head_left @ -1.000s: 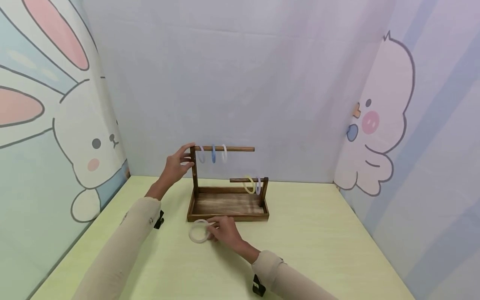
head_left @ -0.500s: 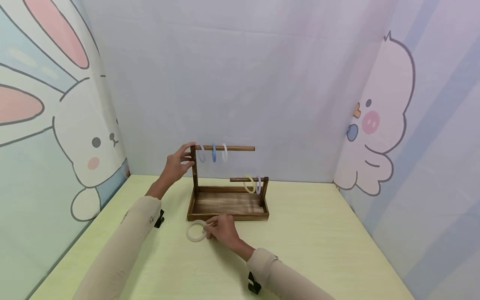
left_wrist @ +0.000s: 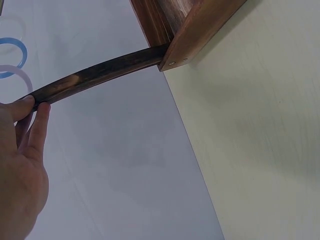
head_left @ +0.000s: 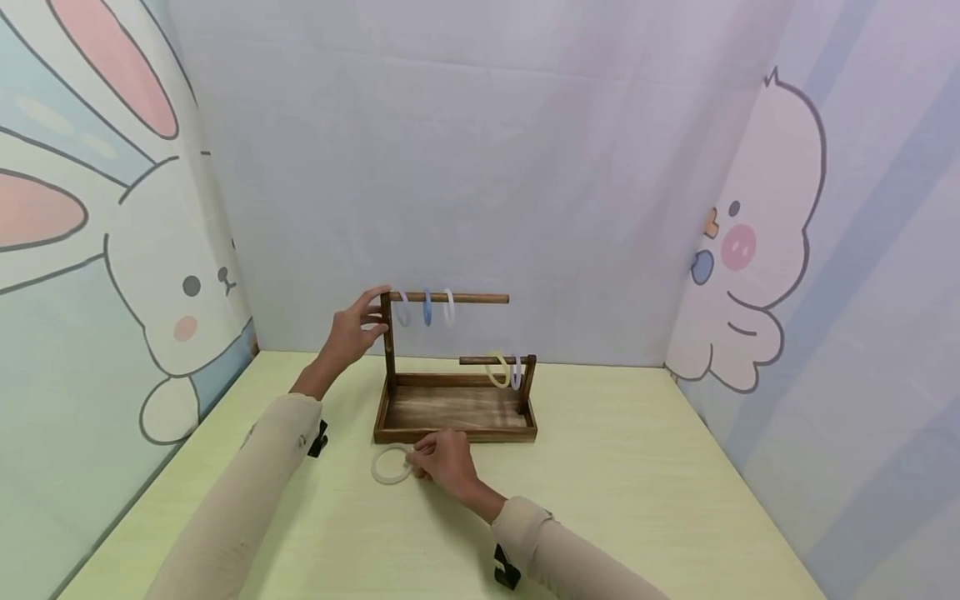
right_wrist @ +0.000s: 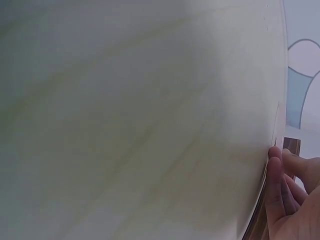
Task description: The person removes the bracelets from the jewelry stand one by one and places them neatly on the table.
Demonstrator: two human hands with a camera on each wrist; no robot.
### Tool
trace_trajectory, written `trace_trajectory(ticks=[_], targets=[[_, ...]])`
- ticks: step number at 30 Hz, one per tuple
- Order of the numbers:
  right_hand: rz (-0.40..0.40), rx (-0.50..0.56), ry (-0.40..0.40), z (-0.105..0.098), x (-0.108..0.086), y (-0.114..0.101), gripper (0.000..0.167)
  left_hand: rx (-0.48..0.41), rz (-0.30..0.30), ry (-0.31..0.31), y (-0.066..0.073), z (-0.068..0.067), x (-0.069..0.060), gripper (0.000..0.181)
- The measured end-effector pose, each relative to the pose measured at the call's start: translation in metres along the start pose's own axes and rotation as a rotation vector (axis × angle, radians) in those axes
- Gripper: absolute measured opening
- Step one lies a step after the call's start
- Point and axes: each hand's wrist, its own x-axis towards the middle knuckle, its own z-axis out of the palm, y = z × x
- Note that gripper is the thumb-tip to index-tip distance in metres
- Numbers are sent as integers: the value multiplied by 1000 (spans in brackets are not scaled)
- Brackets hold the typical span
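Observation:
A dark wooden stand (head_left: 457,435) with a tray base carries two horizontal bars. My left hand (head_left: 348,335) grips the top of its tall left post (left_wrist: 95,75), thumb and fingers on either side. In front of the tray, my right hand (head_left: 448,463) pinches the right edge of a whitish bangle (head_left: 390,481), held low over the table; contact with the tabletop cannot be made out. From the upper bar hang a pale lilac bangle (head_left: 403,323), a blue bangle (head_left: 427,310) and a white bangle (head_left: 449,310). On the lower bar are a yellow bangle (head_left: 497,382) and a lilac bangle (head_left: 517,377).
The pale yellow-green table (head_left: 615,475) extends around the stand. Behind it is a plain light curtain (head_left: 480,183), with a rabbit print (head_left: 168,292) on the left side and a chick print (head_left: 772,217) on the right.
My right hand and the bangle have shifted slightly left, mostly in the first half second, and the bangle sits a little farther out of the fingers. My left hand stays on the post.

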Motion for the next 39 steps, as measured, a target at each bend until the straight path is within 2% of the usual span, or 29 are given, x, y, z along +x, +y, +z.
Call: trace_trajectory(ticks=[12, 20, 23, 26, 32, 39], targets=[[5, 27, -11, -3, -2, -2, 16, 10, 23, 4, -1, 0, 0, 79], [-41, -26, -21, -15, -5, -5, 20, 28, 41, 5, -1, 0, 0, 79], [-84, -86, -1, -22, -5, -7, 20, 36, 43, 7, -2, 0, -1, 80], [-89, -116, 26, -31, -5, -9, 21, 34, 40, 7, -1, -1, -2, 80], [-69, -99, 64, -50, -1, -9, 23, 27, 43, 6, 0, -1, -2, 80], [-139, -129, 146, -72, 11, -8, 23, 30, 44, 0, 2, -1, -1, 79]])
